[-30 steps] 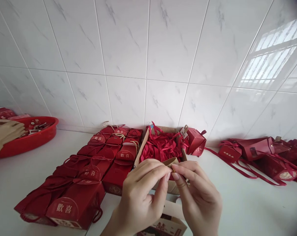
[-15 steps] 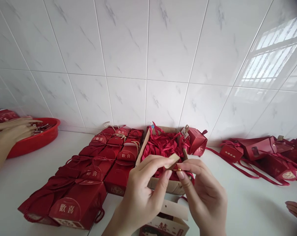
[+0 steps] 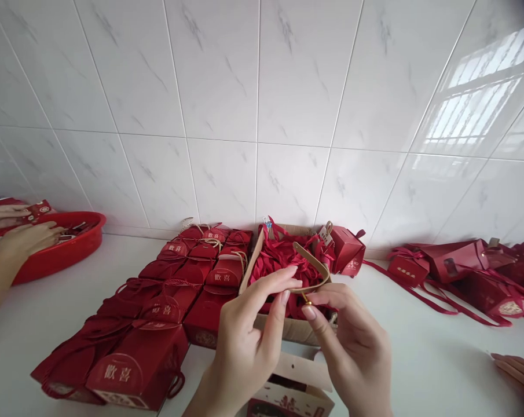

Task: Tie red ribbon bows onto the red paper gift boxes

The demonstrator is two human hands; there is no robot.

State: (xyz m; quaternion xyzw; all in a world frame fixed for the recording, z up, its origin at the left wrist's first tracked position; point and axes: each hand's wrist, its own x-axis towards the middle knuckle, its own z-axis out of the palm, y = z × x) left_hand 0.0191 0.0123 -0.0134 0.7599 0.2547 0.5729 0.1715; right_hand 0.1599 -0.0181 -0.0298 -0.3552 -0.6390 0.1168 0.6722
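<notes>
A thin tan strap [image 3: 317, 265] with a hole near its free end is pinched at its other end by my left hand [image 3: 250, 339]. It curls up and over the ribbons behind. My right hand [image 3: 352, 341] is closed, thumb and finger gripping a small gold stud [image 3: 307, 300] right at the strap's held end. Whether the stud passes through the strap, I cannot tell. Below my hands stands a red and cream paper gift box [image 3: 304, 370], its pale flap raised with a small hole in it. Part of that box is hidden by my hands.
Behind my hands, a cardboard box [image 3: 255, 255] holds red ribbons [image 3: 283, 255]. Rows of red gift boxes [image 3: 135, 359] stand left, more red boxes [image 3: 453, 266] lie right. Another person's hands [image 3: 27, 237] work at a red basin [image 3: 88, 243]; another hand [image 3: 516, 370] shows at right.
The strap has swung open into a raised curl, and the gold stud shows more. Both my hands shifted slightly left. At the basin, the other person's hand has lifted a red packet.
</notes>
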